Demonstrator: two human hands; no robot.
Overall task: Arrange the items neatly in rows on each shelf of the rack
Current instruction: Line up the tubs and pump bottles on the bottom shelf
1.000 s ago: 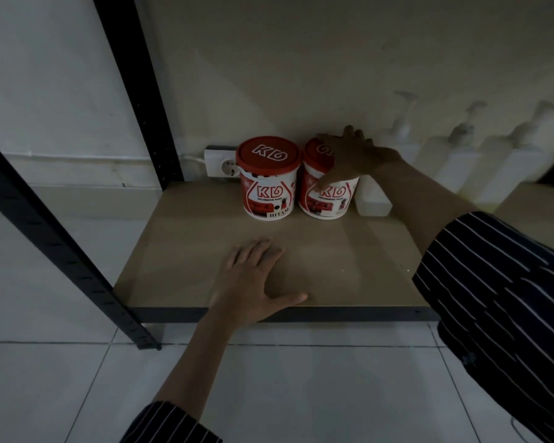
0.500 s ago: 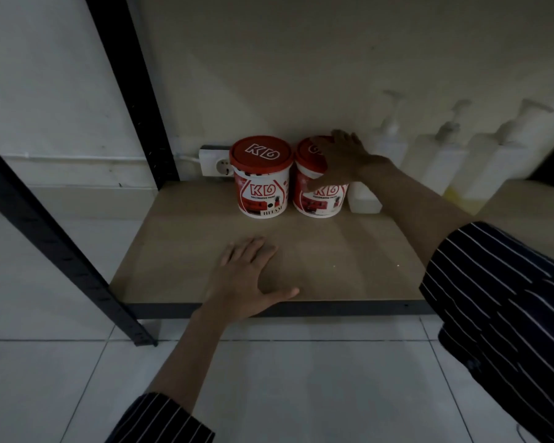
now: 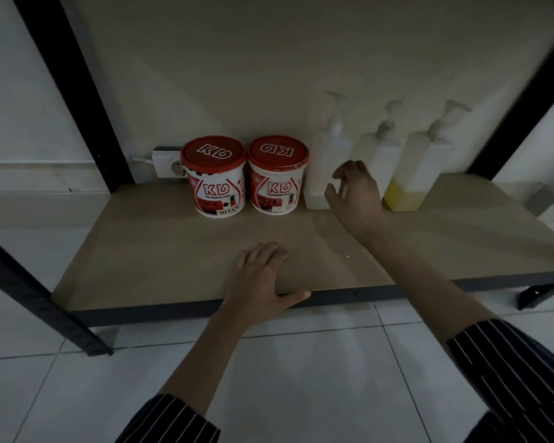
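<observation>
Two red-lidded white paint tubs stand side by side at the back of the bottom shelf (image 3: 160, 247): the left tub (image 3: 216, 179) and the right tub (image 3: 277, 175). To their right stand three white pump bottles in a row: the first bottle (image 3: 328, 161), the middle bottle (image 3: 381, 155) and a third bottle (image 3: 419, 171) with yellow liquid at its base. My right hand (image 3: 354, 195) hovers in front of the first and middle bottles, fingers apart and curled, holding nothing. My left hand (image 3: 259, 281) lies flat on the shelf's front edge.
A white power socket (image 3: 168, 163) sits behind the left tub against the wall. Black rack posts rise at the left (image 3: 77, 91) and right (image 3: 531, 91). White floor tiles (image 3: 301, 378) lie below the shelf's front edge.
My right hand has left the right tub's lid and moved right and down, in front of the pump bottles. My left hand stays flat on the shelf.
</observation>
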